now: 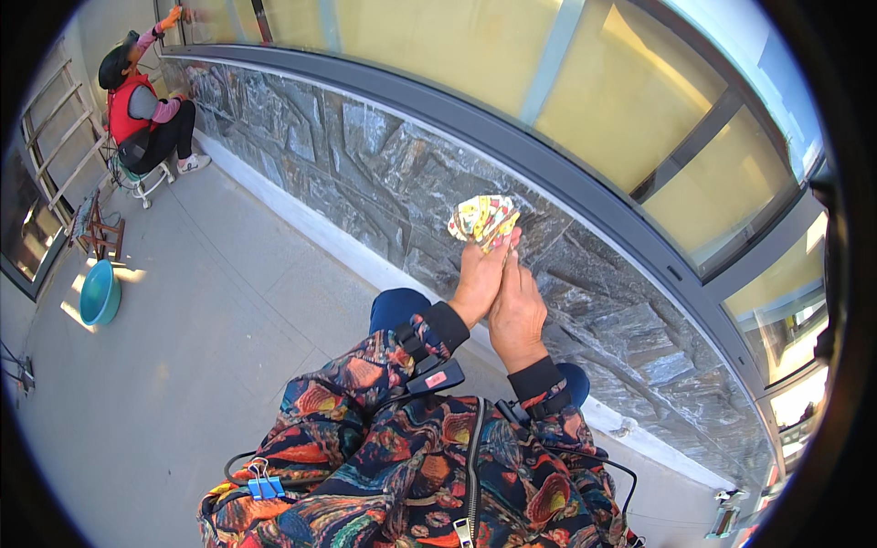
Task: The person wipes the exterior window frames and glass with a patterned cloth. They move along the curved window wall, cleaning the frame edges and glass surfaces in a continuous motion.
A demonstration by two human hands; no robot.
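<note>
A bunched, colourfully patterned cloth in white, yellow and red sticks up from my hands. My left hand is closed around its lower part. Pressed close beside it, my right hand has its fingers bent up against the left hand and the cloth's lower edge. Whether the right fingers grip the cloth too is hidden. Both hands are in front of the grey stone-clad wall, below the dark window frame.
A co-worker in a red vest sits on a wheeled stool at upper left, one gloved hand at the window. A ladder, a folding wooden stool and a turquoise basin stand left. A squeegee-like tool lies lower right.
</note>
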